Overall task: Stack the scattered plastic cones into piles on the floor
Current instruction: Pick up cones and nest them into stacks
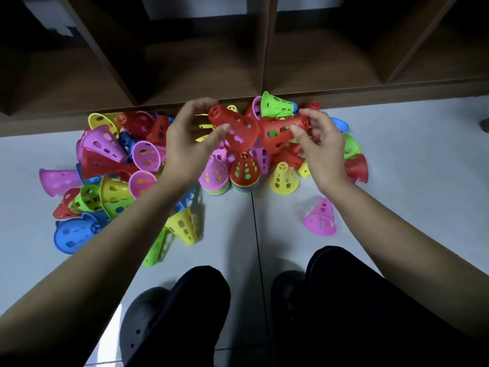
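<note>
Head view: the left hand (190,139) curls thumb and fingers round a red cone (234,131), and the right hand (321,147) pinches the narrow end of a second red cone (281,132). The wide ends of the two cones meet above the scattered cones (111,165) on the floor (410,168). Two short piles (230,181) stand just below, and a pink cone (321,219) lies apart.

Soft, even light brightens the pale floor (397,168), with a glare patch near the lower edge, while the wooden shelf (206,62) recesses sink into darkness. Wide-angle distortion bows the shelf lines; slight motion blur softens the left hand (185,144) and right hand (321,149).
</note>
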